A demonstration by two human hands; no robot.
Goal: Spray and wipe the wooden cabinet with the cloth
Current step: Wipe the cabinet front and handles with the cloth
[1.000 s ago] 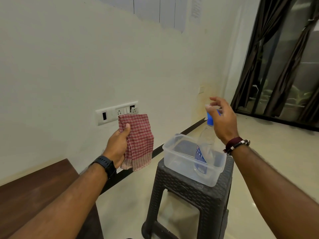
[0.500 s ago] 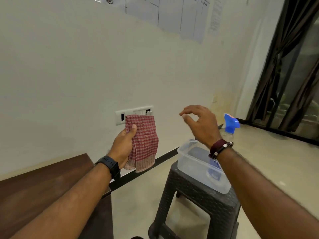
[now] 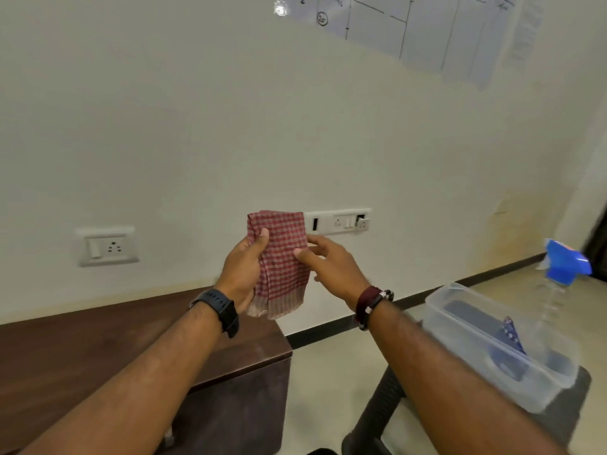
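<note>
A folded red checked cloth (image 3: 283,257) hangs upright in the air in front of the wall. My left hand (image 3: 242,270) grips its left side, thumb on the front. My right hand (image 3: 330,269) pinches the cloth's right edge with thumb and fingers. Below and to the left lies the dark wooden cabinet (image 3: 98,349), its top under my left forearm. The spray bottle (image 3: 558,277), clear with a blue trigger head, stands in a clear plastic tub (image 3: 466,326) at the right, free of both hands.
The tub rests on a dark woven plastic stool (image 3: 377,418) to the right of the cabinet. White socket plates (image 3: 106,246) are on the wall behind. Pale floor runs between cabinet and stool. A dark curtain edge shows at the far right.
My right hand left the spray bottle in the tub and moved left onto the cloth's edge. The view swung left, showing more of the cabinet.
</note>
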